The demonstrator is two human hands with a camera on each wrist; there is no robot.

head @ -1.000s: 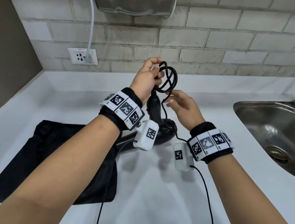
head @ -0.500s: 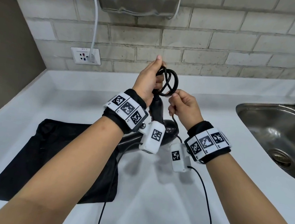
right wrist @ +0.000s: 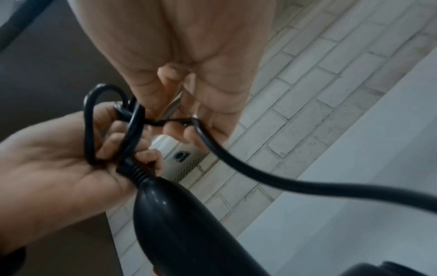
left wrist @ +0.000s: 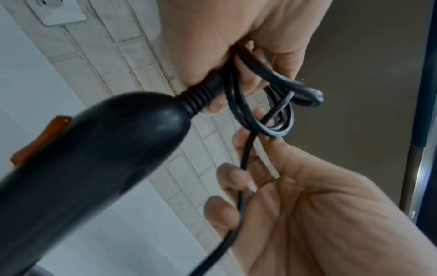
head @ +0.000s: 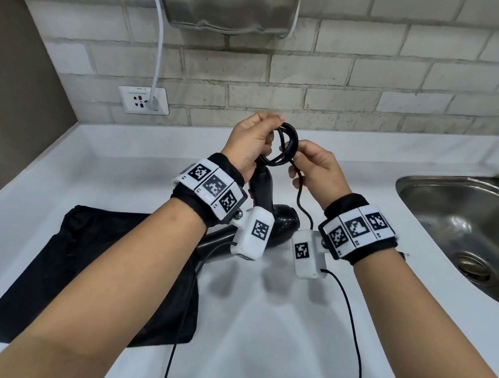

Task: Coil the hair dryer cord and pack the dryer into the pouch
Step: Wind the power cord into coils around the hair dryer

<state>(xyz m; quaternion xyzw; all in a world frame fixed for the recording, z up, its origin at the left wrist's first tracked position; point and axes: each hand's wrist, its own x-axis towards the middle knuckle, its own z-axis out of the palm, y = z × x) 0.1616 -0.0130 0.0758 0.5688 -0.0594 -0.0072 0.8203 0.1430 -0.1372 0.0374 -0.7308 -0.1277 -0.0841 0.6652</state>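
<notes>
Mid-coil. Left hand (head: 251, 144) sits at centre frame in the head view, fingers curled round a small bundle of loops of the thin black rubber power cord (head: 287, 145), pinned at the ribbed strain relief on top of the glossy black plastic hair dryer (head: 264, 196). The dryer hangs handle-up from that grip, its body low at centre, over the white countertop (head: 257, 329).

Right hand (head: 316, 168), just right of the coil, pinches the free run of cord between thumb and fingertips (left wrist: 232, 180); the rest trails down past the wrist, and the plug end isn't visible.

The flat black fabric pouch (head: 83, 269) lies at lower left on the counter, partly under the left forearm; can't tell where its mouth is.

To do this step well, I'd say:
- keep the loops the same size as the ones already held; mixed sizes look likely to slip out
- feed slack with the right hand, lay each turn into the left fingers, then re-clamp
- let the cord roll between the fingers so it doesn't kink
- don't bend hard at the strain relief
- loops look small; go slightly wider if the cord fights back
</notes>
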